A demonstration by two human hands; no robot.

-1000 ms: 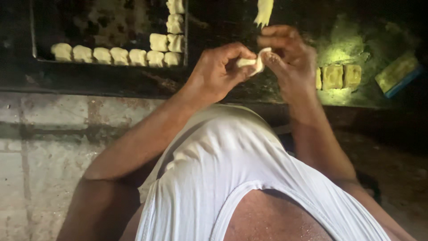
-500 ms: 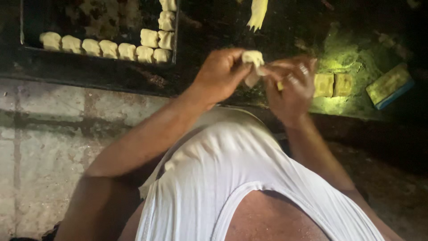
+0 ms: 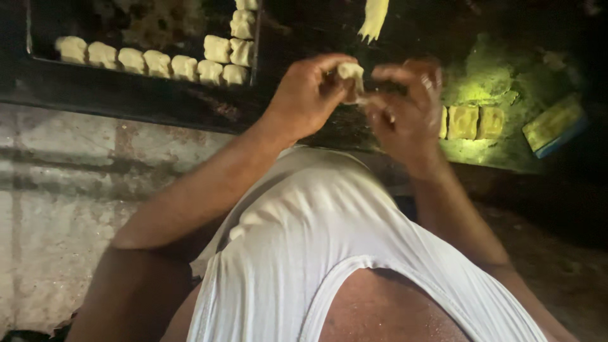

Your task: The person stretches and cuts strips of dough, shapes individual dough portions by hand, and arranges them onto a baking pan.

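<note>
While raised, both hands [image 3: 361, 95] pinch dough piece [image 3: 350, 71].

The scene is dim overall, with the dark surface [image 3: 329, 136] swallowing most detail. A small pool of yellow-green light falls to the right of the hands [image 3: 361, 95], on a patch of the surface where a few square dough pieces [image 3: 465, 121] glow brightly. The dough piece [image 3: 350, 71] between the fingers catches some light and reads pale against the black behind it. The right hand [image 3: 405, 104] is smeared by motion blur; the left hand [image 3: 307, 92] is sharper. The white vest [image 3: 316, 234] below the hands looks soft and evenly lit, while the tray [image 3: 139, 44] to their left sits in shadow.
</note>
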